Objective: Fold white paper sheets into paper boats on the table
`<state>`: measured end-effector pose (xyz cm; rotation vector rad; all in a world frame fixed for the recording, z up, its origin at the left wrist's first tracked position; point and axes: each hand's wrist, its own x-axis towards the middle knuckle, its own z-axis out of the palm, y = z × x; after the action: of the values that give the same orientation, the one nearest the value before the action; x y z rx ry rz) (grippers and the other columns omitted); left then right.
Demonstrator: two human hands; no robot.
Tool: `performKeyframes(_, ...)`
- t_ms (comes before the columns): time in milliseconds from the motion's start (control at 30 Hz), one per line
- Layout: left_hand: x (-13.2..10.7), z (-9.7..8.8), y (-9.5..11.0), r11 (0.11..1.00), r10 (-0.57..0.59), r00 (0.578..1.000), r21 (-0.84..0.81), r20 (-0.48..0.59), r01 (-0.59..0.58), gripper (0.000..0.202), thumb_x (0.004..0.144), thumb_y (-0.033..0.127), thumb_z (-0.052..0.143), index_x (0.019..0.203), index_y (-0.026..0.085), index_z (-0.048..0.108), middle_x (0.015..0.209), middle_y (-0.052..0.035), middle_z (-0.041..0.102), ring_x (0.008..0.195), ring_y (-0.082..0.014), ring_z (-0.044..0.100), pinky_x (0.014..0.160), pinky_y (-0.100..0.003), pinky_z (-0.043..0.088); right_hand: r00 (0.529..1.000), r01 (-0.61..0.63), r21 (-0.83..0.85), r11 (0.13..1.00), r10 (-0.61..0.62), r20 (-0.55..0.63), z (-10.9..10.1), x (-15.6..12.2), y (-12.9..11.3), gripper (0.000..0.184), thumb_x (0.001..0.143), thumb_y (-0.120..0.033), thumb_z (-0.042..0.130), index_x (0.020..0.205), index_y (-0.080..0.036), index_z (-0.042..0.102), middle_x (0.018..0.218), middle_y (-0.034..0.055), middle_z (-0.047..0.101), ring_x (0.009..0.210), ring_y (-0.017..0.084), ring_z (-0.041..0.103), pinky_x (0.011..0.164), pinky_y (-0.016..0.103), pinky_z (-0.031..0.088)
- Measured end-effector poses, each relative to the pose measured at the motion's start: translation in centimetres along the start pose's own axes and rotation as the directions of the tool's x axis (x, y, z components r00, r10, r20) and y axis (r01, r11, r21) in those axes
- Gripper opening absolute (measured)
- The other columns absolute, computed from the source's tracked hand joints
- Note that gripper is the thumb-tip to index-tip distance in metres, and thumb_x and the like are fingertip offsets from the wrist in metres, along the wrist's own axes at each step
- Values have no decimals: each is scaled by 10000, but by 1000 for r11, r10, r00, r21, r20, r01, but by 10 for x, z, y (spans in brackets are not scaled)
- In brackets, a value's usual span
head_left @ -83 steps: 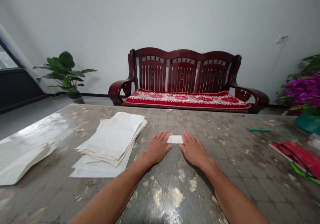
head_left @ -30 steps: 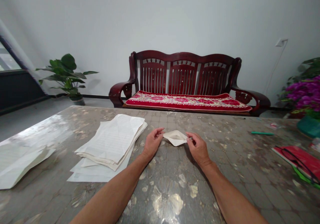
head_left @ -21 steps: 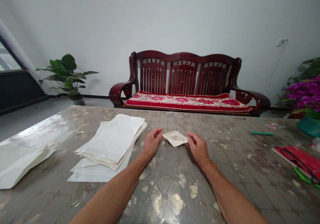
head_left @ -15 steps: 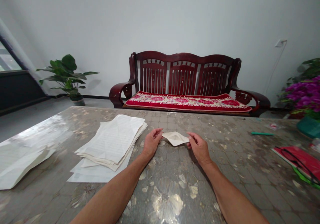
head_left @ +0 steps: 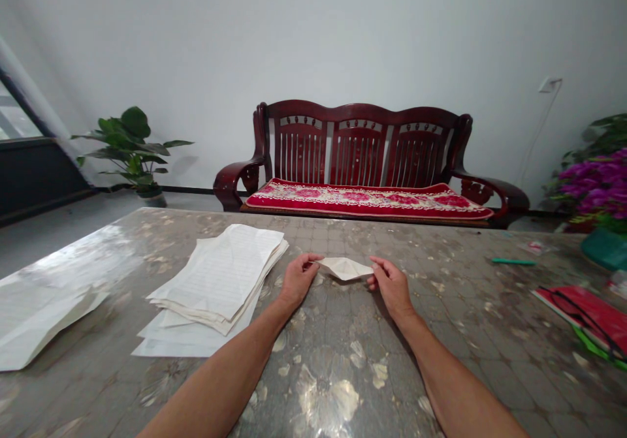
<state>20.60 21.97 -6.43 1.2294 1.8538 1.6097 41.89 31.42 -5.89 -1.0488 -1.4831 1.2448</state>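
Observation:
A small folded white paper (head_left: 345, 268), shaped like a shallow boat, is held above the table between my two hands. My left hand (head_left: 298, 280) pinches its left tip with the fingertips. My right hand (head_left: 390, 288) grips its right tip between thumb and fingers. To the left of my left hand lies a stack of lined paper sheets (head_left: 220, 275), not touching it. The paper's inner fold is mostly hidden from this angle.
The marbled, glossy tabletop (head_left: 460, 340) holds loose sheets (head_left: 42, 317) at the far left, and a green pen (head_left: 513, 262) and red notebook with eyeglasses (head_left: 585, 314) at the right. Beyond its far edge stand a dark wooden bench (head_left: 360, 164) and potted plants.
The flat white paper strip has become a folded shape lifted off the table. Over the last second, my hands have drawn its tips apart, so it looks wider and flatter.

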Motion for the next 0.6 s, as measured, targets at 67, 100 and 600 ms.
performKeyframes(67, 1, -1, 0, 1000, 0, 1000, 28, -7, 0, 248, 739, 266, 587, 905, 165, 740, 710, -4, 700, 656, -154, 610, 636, -249, 478, 1000, 22, -32, 999, -22, 0, 0, 0, 1, 517, 755, -507, 582, 1108, -145, 691, 602, -1, 634, 526, 173, 595, 479, 276, 492)
performKeyframes(100, 1, -1, -1, 999, 1, 1000, 39, -8, 0, 240, 738, 263, 585, 895, 167, 738, 712, -4, 702, 656, -154, 610, 639, -250, 479, 999, 46, -56, 997, -46, 3, 0, 0, 1, 497, 762, -504, 580, 1097, -156, 695, 645, 11, 650, 552, 179, 601, 486, 279, 490)
performKeyframes(600, 3, -1, -3, 998, 9, 1000, 59, -7, -9, 182, 746, 242, 559, 836, 173, 702, 715, 9, 689, 664, -148, 609, 670, -254, 484, 873, 487, -410, 771, -442, 206, -8, -1, 0, 263, 761, -205, 485, 940, -221, 677, 1014, 50, 659, 828, 185, 617, 762, 305, 495)
